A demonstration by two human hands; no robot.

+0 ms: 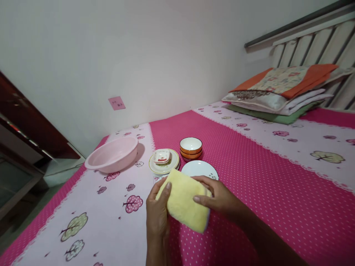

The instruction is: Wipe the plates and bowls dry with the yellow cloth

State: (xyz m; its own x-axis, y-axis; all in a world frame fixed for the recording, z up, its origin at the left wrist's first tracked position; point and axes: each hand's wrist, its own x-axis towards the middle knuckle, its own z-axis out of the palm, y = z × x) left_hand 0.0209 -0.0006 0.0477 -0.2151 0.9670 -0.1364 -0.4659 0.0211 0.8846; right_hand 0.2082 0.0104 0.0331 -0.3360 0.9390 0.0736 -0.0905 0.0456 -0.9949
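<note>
A folded yellow cloth [184, 201] is held up between both hands, over the bedspread. My left hand [158, 207] grips its left edge, thumb on the front and fingers behind. My right hand [217, 195] pinches the right edge the same way. Just beyond the cloth lies a white plate [198, 168], its near part hidden by the cloth and my right hand. To its left is a stack of plates [155, 168] with a small square white dish [161, 156] on top. Behind the white plate stands a stack of orange bowls [191, 146] with white insides.
A pink basin [111, 155] sits on the left of the bedspread [227, 147]. Cushions and folded bedding [280, 88] are piled at the right by the headboard [318, 48]. A pink note [117, 103] is stuck on the wall behind. The bed's edge drops off at left.
</note>
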